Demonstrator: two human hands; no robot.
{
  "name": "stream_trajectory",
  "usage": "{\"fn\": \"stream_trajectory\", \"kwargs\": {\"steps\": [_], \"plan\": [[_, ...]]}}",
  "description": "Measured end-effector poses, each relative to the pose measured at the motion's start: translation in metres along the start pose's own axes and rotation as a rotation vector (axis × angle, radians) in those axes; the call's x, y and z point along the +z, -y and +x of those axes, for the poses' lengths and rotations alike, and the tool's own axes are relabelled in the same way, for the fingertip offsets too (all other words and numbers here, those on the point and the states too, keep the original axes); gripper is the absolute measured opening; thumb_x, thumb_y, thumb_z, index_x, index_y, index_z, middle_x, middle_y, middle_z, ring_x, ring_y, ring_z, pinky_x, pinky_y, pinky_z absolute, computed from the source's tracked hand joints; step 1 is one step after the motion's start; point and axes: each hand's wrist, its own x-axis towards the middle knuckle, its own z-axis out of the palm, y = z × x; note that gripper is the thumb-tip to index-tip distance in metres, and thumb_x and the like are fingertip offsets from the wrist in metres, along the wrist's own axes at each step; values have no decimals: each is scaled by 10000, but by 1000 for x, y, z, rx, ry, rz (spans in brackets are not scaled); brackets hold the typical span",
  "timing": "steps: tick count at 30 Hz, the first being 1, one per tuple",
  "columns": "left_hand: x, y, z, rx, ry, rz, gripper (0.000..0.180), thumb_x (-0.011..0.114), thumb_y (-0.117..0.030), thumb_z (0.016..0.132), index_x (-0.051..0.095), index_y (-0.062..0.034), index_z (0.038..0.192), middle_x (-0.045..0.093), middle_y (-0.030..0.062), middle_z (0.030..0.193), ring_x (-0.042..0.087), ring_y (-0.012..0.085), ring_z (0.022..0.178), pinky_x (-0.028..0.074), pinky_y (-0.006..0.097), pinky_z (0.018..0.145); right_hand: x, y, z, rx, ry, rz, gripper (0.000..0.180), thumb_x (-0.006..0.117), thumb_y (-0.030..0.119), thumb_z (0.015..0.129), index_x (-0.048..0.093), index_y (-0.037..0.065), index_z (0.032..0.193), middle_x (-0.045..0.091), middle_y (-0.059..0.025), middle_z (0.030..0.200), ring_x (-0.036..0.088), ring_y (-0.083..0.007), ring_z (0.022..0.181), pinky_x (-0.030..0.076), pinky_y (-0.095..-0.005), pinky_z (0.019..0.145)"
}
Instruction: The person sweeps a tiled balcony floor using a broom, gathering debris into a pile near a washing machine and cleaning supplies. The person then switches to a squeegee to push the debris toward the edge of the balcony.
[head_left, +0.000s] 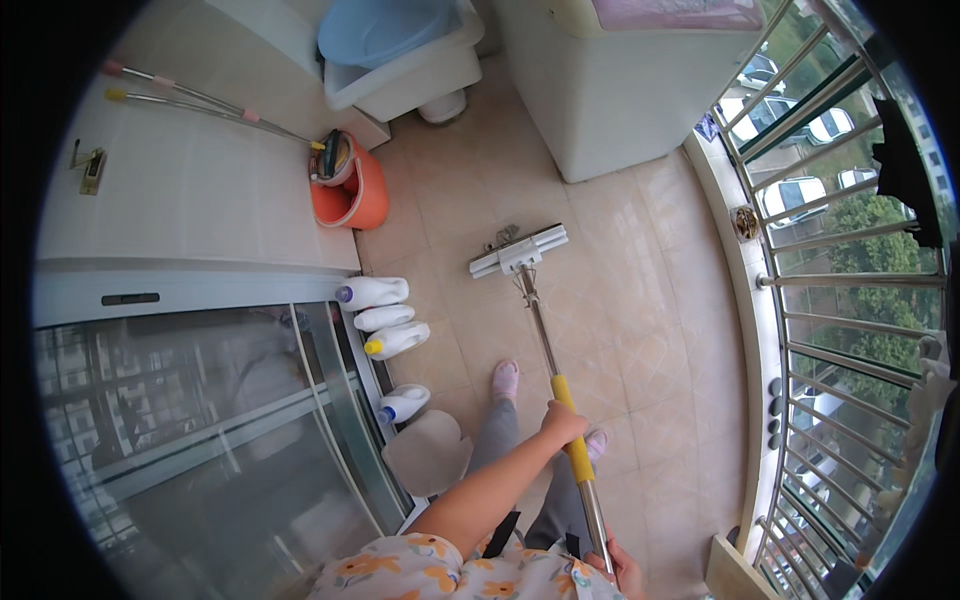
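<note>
A sponge mop [546,345] with a metal pole and a yellow grip runs from my body out across the tiles. Its white head [520,250] rests on the floor ahead of my feet. My left hand [566,423] is closed round the yellow grip, halfway along the pole. Lower down, close to my body, my right hand [622,568] wraps the bare metal near the pole's end; part of it is cut off by the lower edge of the view.
White bottles [375,292] line the sliding glass door at left, beside a small stool [428,452]. An orange bucket [370,190] holding long-handled tools stands beyond them. A white appliance [620,110] and a tub with a blue basin [385,30] are at the back. Window railings [850,280] bound the right.
</note>
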Motion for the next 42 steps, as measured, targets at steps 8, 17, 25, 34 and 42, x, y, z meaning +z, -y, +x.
{"fn": "stream_trajectory", "kwargs": {"steps": [8,17,25,34,42], "plan": [[-7,22,10,89,-71,107,659,693,-258,736,354,98,1175,606,334,1068,639,428,984,534,452,843,58,91,-29,23,-74,-554,528,360,419,1016,570,10,1275,659,-190,1132,599,-303,1098,434,-357,969],[-78,25,1,194,-45,164,655,681,-302,760,340,78,1170,621,319,1059,633,446,973,523,481,832,125,106,8,217,52,-447,521,473,452,967,554,83,1327,597,-223,1246,545,-284,1206,379,-387,1042],[-240,-113,149,244,-341,151,594,657,-290,797,397,59,1200,610,295,1150,608,416,1075,494,459,919,229,218,150,-225,213,-127,625,546,112,959,257,101,1513,488,-1,612,498,-88,431,419,-256,383],[-328,-208,237,273,-271,-80,645,649,-148,782,310,82,1280,601,234,1017,675,332,820,569,455,568,275,314,230,-41,593,674,699,494,57,951,161,229,1541,539,-104,928,456,-114,632,385,-220,443],[-227,-140,175,209,-51,-86,760,618,-58,778,124,38,1348,510,302,1207,664,431,884,588,547,586,204,223,152,92,437,822,582,472,113,979,267,267,1502,526,-131,924,458,-146,625,369,-208,443]]}}
